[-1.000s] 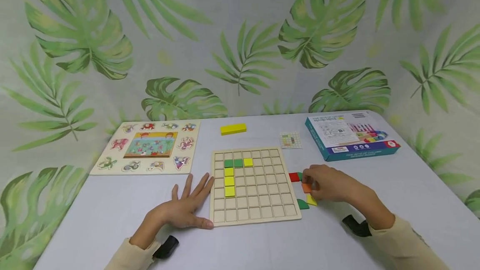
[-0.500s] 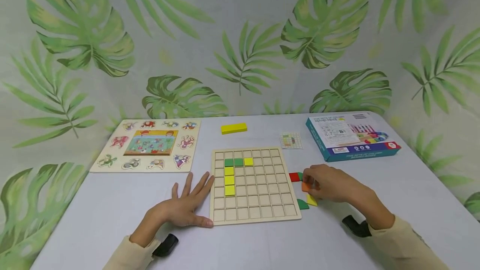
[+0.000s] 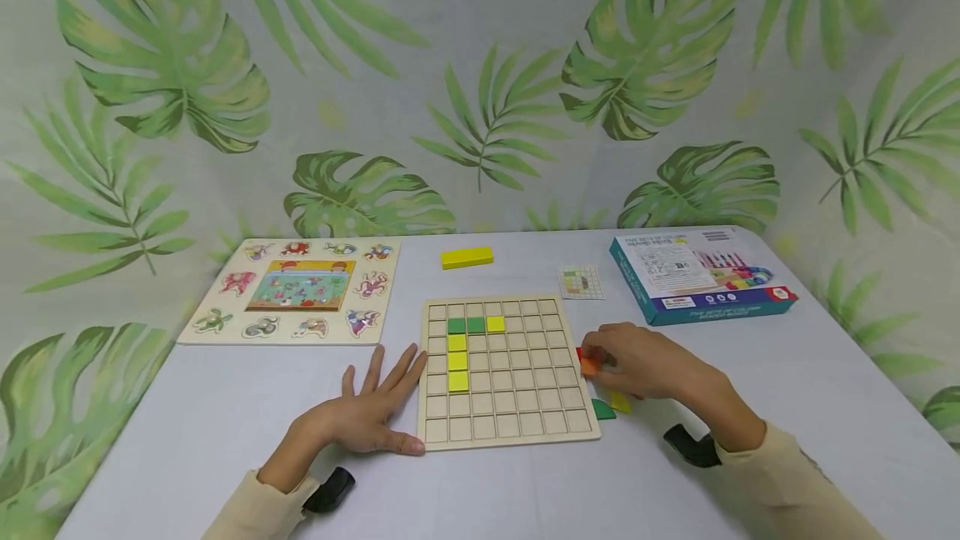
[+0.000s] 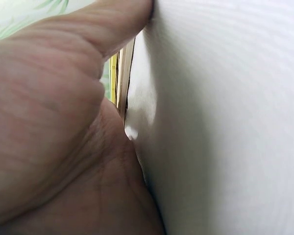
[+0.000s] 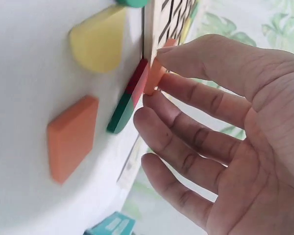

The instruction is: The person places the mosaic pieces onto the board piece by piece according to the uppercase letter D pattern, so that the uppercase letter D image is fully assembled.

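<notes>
A wooden grid board lies on the table, with two green and several yellow square tiles in its upper left cells. My left hand rests with fingers spread along the board's left edge; in the left wrist view, the palm fills much of the frame. Just past the right edge, my right hand pinches an orange tile between thumb and forefinger. Beneath it lie a red and green piece, a second orange tile and a yellow rounded piece.
A green rounded piece lies at the board's lower right. Behind the board are a yellow block and a small pattern card. A picture puzzle sits at the left, a teal box at the back right.
My right hand has lifted an orange tile from among the loose pieces and shifted left toward the board's edge. The left hand has stayed in place.
</notes>
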The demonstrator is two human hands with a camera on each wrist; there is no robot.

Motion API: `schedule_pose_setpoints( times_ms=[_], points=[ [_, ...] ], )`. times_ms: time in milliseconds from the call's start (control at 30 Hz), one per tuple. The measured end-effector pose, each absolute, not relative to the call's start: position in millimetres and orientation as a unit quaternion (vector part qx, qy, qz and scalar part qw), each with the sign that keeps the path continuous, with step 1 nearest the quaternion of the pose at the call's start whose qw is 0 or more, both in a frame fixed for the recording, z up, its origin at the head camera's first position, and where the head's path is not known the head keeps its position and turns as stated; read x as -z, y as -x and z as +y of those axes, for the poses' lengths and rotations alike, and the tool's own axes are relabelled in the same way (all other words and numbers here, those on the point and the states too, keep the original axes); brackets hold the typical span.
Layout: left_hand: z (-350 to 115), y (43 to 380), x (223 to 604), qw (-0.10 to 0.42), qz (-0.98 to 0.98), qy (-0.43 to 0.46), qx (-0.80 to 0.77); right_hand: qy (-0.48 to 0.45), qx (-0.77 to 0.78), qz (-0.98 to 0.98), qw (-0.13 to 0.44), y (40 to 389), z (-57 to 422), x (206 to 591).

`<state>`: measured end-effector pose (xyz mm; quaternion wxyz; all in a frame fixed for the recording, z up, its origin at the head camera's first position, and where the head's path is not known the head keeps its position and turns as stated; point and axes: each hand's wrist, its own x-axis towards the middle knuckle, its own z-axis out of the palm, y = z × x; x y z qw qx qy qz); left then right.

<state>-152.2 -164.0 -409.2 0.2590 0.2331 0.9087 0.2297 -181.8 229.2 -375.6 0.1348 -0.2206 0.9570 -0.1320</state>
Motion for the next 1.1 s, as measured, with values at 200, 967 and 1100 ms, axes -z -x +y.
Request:
schedule_pose_setpoints(
  times_ms=[200,967,1100],
  points=[
    [-162.8,151.8,407.5,0.258,0.91,-0.23,-0.227,0.239,0.124,0.955,0.122,183.2,215.1,375.9],
    [-163.9,151.8,409.8,0.259,0.91,-0.23,-0.229,0.349,0.127,0.925,0.079,178.7,145.9,375.7],
    [-164.8,152.4,410.0,0.257,0.908,-0.232,-0.235,0.372,0.114,0.919,0.061,178.2,135.6,373.4]
  ],
)
